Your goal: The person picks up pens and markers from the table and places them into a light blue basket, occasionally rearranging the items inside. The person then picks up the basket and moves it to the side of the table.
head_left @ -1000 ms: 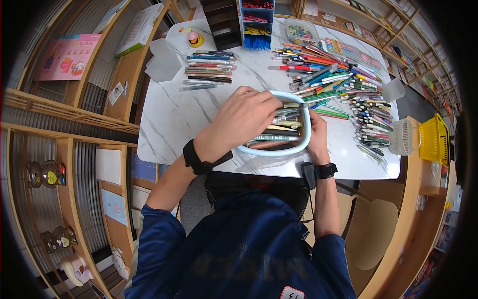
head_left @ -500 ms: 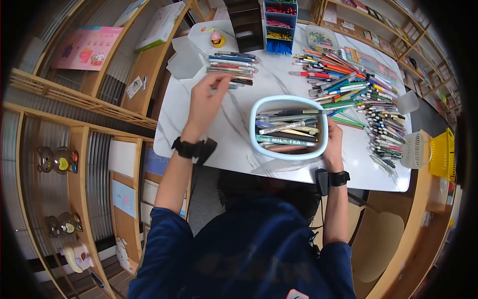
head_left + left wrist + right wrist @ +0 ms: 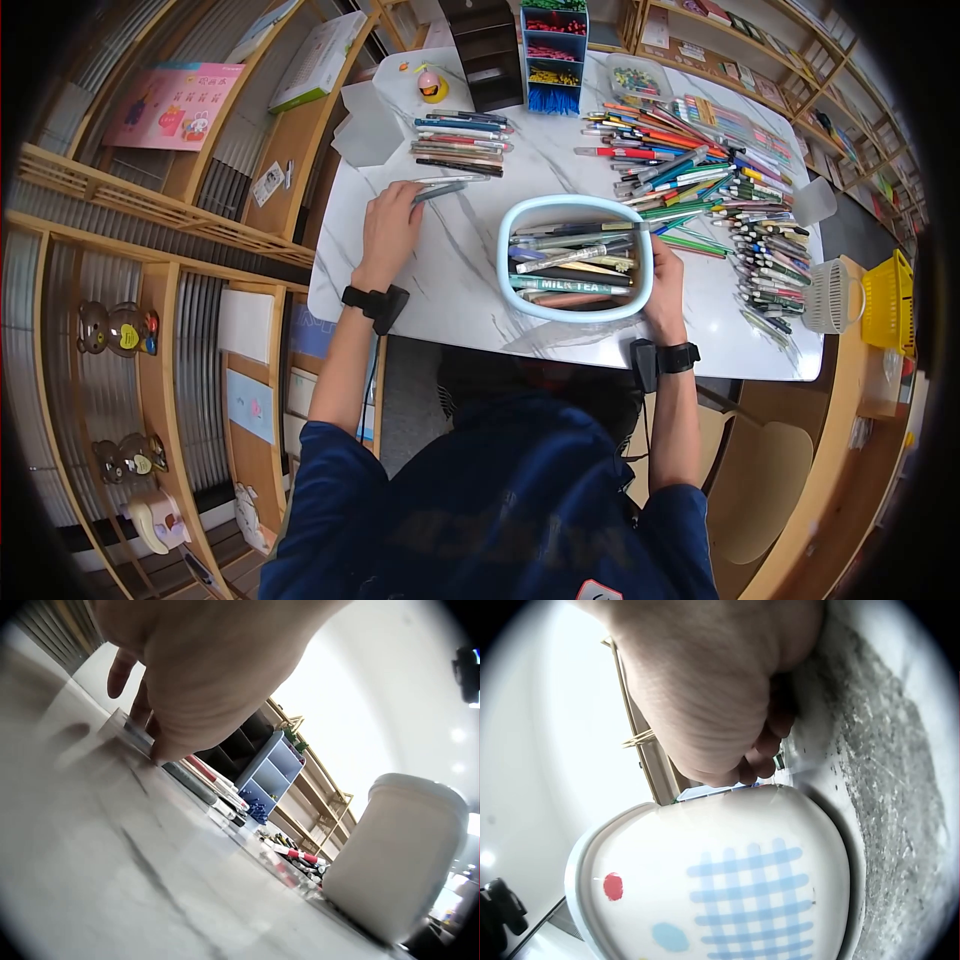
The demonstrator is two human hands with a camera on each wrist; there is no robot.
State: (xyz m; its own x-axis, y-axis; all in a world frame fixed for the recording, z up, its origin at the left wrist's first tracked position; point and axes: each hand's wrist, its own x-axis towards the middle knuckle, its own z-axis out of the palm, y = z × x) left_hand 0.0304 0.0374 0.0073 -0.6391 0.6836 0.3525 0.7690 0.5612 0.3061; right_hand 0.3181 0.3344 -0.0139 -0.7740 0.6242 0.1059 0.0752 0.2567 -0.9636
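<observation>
At the lower end of the left row of pens (image 3: 460, 145), my left hand (image 3: 392, 232) has its thumb and fingers around the left end of a greyish clear pen (image 3: 441, 190). In the left wrist view the left hand (image 3: 191, 682) is low over the table, fingertips at a clear pen (image 3: 129, 732). A light-blue-rimmed container (image 3: 575, 315) of mixed pens stands upright in front of the body. My right hand (image 3: 666, 290) grips its right side; in the right wrist view the right hand's (image 3: 705, 697) curled fingers touch the white wall (image 3: 645, 855), partly hidden.
A large pile of pens and markers (image 3: 690, 180) covers the right of the table. Behind stand a dark organizer (image 3: 490, 70), a blue divided organizer (image 3: 553, 75) and a small toy (image 3: 431, 87). White (image 3: 828, 297) and yellow (image 3: 887, 305) baskets are beyond the right edge.
The left hand has left the container and moved left to the lower end of the pen row, where it grips a pen. The right hand stays at the container.
</observation>
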